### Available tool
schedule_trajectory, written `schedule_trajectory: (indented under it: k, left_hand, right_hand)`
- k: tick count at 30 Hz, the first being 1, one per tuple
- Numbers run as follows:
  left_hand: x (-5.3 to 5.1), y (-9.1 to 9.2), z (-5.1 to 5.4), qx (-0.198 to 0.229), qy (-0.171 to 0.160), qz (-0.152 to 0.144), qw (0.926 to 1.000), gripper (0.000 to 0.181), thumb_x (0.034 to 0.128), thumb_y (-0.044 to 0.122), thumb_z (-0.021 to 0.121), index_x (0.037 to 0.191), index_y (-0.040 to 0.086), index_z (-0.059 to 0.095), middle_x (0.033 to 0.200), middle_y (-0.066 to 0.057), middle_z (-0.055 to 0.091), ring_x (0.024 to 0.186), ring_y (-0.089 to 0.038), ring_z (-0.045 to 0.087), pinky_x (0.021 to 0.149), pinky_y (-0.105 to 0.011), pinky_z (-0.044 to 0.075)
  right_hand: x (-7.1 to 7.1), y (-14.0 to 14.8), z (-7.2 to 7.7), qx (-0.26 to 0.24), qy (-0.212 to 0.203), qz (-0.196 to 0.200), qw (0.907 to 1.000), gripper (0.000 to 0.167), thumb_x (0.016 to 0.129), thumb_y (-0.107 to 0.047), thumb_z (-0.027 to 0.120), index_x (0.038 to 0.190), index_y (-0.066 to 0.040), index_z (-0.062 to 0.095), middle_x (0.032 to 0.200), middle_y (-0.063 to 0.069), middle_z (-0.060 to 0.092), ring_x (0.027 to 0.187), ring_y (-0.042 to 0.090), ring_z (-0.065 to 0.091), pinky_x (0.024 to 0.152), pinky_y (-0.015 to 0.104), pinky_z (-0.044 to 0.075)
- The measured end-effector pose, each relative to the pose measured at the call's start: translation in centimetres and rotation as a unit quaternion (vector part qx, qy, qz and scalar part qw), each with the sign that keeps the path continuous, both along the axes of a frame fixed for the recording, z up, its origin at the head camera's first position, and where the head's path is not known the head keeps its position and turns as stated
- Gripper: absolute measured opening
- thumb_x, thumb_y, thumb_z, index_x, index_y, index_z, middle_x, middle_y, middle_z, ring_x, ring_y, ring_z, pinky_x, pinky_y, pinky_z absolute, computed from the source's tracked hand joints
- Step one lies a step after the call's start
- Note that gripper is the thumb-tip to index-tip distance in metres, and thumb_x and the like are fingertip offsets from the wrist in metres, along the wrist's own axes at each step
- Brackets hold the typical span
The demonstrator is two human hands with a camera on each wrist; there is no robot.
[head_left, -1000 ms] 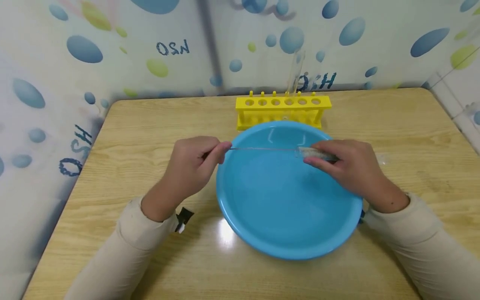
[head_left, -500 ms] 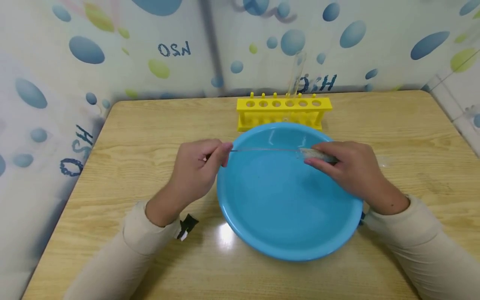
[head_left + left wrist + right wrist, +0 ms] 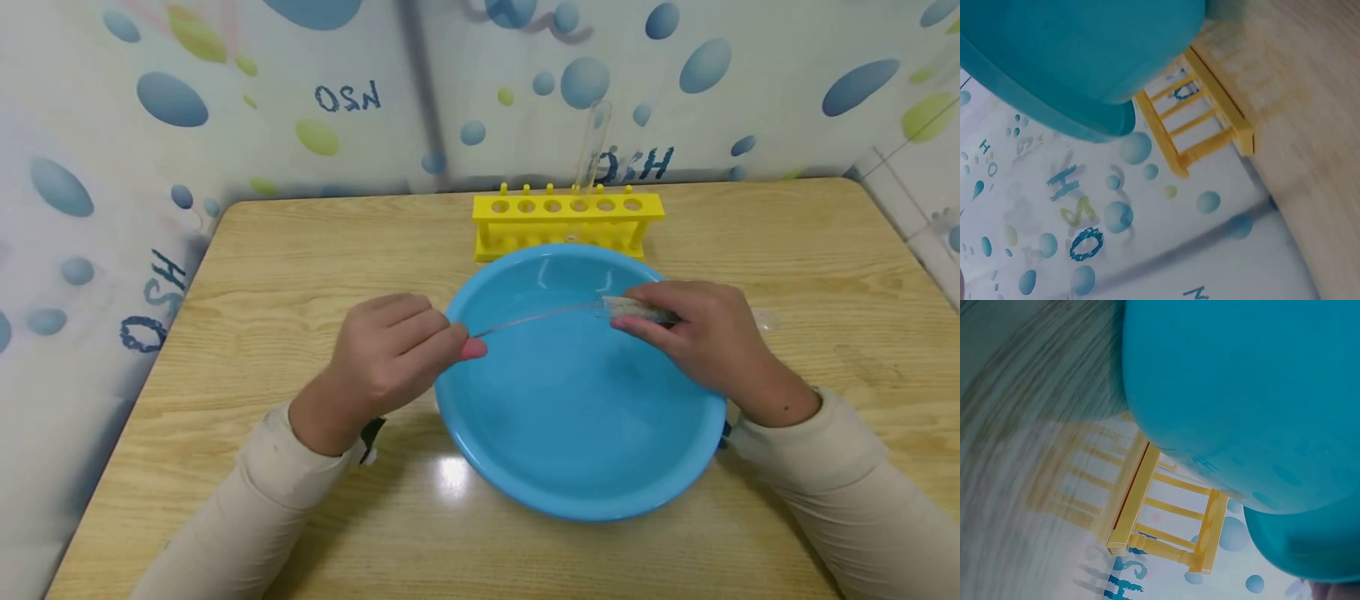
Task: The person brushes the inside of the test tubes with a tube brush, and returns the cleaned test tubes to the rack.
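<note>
In the head view my left hand (image 3: 397,350) grips the end of the thin twisted-wire handle of a test tube brush (image 3: 536,317). The wire runs rightward, bowed a little, into the mouth of a clear glass test tube (image 3: 613,307). Pale bristles show inside the glass. My right hand (image 3: 697,333) holds that tube lying nearly level, thumb below and fingers over it; its far end is hidden by the hand. Both hands are over the blue basin (image 3: 577,408), left hand at its left rim. The wrist views show mostly the basin's outside.
Behind the basin stands a yellow test tube rack (image 3: 567,208) with one clear tube (image 3: 592,150) upright in it. A patterned wall (image 3: 262,117) rises at the table's back edge. A small transparent piece (image 3: 767,320) lies on the wooden table (image 3: 315,242), right of the right hand.
My left hand has turned over and come down slightly toward me, so the brush wire, straight before, now slants and bows. The right hand and tube have hardly moved.
</note>
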State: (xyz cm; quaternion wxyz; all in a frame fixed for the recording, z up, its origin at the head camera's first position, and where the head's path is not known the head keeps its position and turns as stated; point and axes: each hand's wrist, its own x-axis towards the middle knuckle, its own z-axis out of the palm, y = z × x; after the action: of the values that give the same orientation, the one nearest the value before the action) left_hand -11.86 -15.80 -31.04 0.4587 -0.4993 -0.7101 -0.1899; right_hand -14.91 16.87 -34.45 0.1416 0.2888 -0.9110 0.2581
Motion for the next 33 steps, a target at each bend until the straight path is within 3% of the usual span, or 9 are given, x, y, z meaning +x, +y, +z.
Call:
schedule_trajectory:
  k: [2,4,9,14,18,25,30,33]
  left_hand:
    - [-0.1,0.0,0.1,-0.01,0.021,0.001,0.9997,0.032,0.0954,0.026,0.069,0.075,0.002,0.064,0.059,-0.003,0.057,0.051,-0.014,0.044,0.046,-0.023,0.044]
    - [-0.2,-0.1,0.1,-0.015,0.021,0.002,0.9997,0.031,0.0953,0.026,0.069,0.075,0.003,0.064,0.059,-0.002,0.057,0.051,-0.014,0.044,0.046,-0.023,0.044]
    - [-0.4,-0.4,-0.1,-0.001,-0.071,0.012,0.9974,0.041,0.101,0.027,0.06,0.068,0.004,0.064,0.056,-0.003,0.055,0.05,-0.014,0.046,0.046,-0.024,0.044]
    - [-0.6,-0.7,-0.4,0.023,-0.161,0.017,0.9865,0.05,0.1059,0.029,0.046,0.066,0.003,0.061,0.055,-0.004,0.05,0.049,-0.013,0.045,0.046,-0.022,0.04]
    - [-0.7,-1.0,-0.5,0.035,-0.213,0.01,0.9764,0.045,0.1021,0.026,0.041,0.067,0.006,0.06,0.056,-0.002,0.05,0.05,-0.012,0.044,0.047,-0.022,0.038]
    - [-0.9,-1.2,-0.5,0.044,-0.267,0.032,0.9621,0.024,0.0849,0.012,0.045,0.066,0.005,0.058,0.057,-0.001,0.049,0.05,-0.012,0.042,0.048,-0.023,0.034]
    - [-1.0,-1.4,-0.3,0.056,-0.291,0.051,0.9537,0.026,0.0869,0.01,0.046,0.065,0.005,0.059,0.055,-0.001,0.048,0.049,-0.009,0.039,0.047,-0.022,0.031]
    - [-1.0,-1.4,-0.3,0.069,-0.328,0.055,0.9408,0.028,0.0888,0.008,0.046,0.063,0.006,0.057,0.054,0.001,0.044,0.049,-0.008,0.036,0.046,-0.022,0.029]
  right_hand:
    - [0.0,0.1,0.0,-0.002,0.003,0.0,1.0,0.026,0.079,-0.02,0.085,0.103,-0.013,0.079,0.078,-0.003,0.073,0.063,0.007,0.056,0.058,0.019,0.048]
    - [0.1,0.1,0.0,-0.002,0.004,-0.001,1.0,0.026,0.079,-0.02,0.085,0.103,-0.014,0.079,0.078,-0.003,0.073,0.064,0.007,0.057,0.058,0.019,0.049]
    - [0.0,0.1,-0.1,0.001,0.003,0.0,1.0,0.024,0.079,-0.021,0.085,0.102,-0.014,0.079,0.078,-0.003,0.073,0.063,0.007,0.057,0.058,0.019,0.049]
    - [-0.1,0.0,-0.1,0.008,0.008,0.003,0.9999,0.024,0.079,-0.023,0.085,0.101,-0.014,0.078,0.08,-0.002,0.074,0.064,0.007,0.058,0.058,0.023,0.05]
    - [-0.1,-0.1,-0.1,0.011,0.011,0.003,0.9999,0.025,0.079,-0.023,0.085,0.101,-0.014,0.078,0.08,-0.001,0.075,0.063,0.008,0.058,0.057,0.025,0.049]
    - [-0.1,-0.1,-0.1,0.016,0.009,0.001,0.9998,0.026,0.079,-0.025,0.085,0.102,-0.014,0.078,0.082,0.0,0.075,0.063,0.008,0.058,0.057,0.026,0.049]
    - [-0.1,0.0,-0.2,0.015,0.01,0.001,0.9998,0.027,0.079,-0.025,0.085,0.102,-0.014,0.078,0.083,0.001,0.076,0.063,0.008,0.059,0.057,0.026,0.05]
    - [-0.1,-0.1,-0.2,0.012,0.009,0.003,0.9999,0.027,0.079,-0.025,0.085,0.102,-0.014,0.078,0.084,0.001,0.076,0.063,0.008,0.06,0.057,0.025,0.05]
